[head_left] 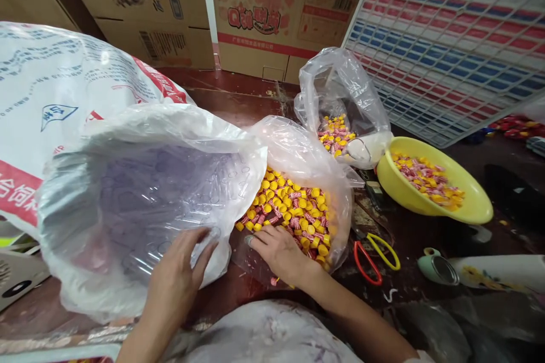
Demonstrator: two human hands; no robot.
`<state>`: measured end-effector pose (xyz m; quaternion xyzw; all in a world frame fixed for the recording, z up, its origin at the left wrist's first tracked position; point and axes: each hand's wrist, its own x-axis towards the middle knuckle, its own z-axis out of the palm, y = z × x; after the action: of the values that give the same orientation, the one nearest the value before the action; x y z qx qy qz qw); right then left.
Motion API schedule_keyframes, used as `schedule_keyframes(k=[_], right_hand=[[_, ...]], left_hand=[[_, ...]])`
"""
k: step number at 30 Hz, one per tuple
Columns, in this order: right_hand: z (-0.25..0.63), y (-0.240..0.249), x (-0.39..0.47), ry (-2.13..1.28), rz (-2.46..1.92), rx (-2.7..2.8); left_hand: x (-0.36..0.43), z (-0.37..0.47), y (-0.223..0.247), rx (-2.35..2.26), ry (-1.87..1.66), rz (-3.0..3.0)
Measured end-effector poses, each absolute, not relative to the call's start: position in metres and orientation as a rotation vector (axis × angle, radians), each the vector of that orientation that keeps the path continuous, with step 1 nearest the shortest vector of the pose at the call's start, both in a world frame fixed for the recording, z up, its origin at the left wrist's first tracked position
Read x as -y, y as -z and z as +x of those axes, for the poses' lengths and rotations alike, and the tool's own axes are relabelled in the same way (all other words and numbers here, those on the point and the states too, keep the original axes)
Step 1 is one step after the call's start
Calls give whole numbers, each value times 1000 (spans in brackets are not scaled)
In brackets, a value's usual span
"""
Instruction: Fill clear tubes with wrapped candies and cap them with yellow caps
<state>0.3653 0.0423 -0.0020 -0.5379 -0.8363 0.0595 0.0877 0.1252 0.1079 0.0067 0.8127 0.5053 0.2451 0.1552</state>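
Observation:
My left hand is over the front rim of a large white plastic bag, which holds many clear plastic tubes. Its thumb and fingers are apart, and no held piece can be made out. Fingers stretched out, my right hand rests at the near edge of a pile of small yellow caps with pink-and-white wrapped pieces. That pile spills from the mouth of a clear plastic bag. A few loose pieces lie under the right palm.
Red-and-yellow-handled scissors lie right of my right hand. Behind them are a yellow basin of similar pieces and another clear bag. Cardboard boxes and a white wire rack line the back. A printed sack stands left.

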Motion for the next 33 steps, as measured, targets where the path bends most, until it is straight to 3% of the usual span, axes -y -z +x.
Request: schedule_keyframes(k=[5,10,16,21,28,33], right_hand=[[389,-13,-39,-158,-1685,2179],[390,-6,-39,-131,-1632,2420],[372,-1,-46,-185,-1601,2440],[375,-7,-57,-46,-1929,2080],[366,3,-71,-53,-1873,2215],[375,-29,-56,-354,-1721,1914]], left_hand=[[-75,109,-18,-1487,-668,1869],[-53,122,-17,-1423,-646,1590],[-48,133,-6,-1272,-543,1748],[-47,138,4,-1203,-438,1825],[-49,154,2,-1260,-457,1864],[-52,154,5,-1237,-515,1833]])
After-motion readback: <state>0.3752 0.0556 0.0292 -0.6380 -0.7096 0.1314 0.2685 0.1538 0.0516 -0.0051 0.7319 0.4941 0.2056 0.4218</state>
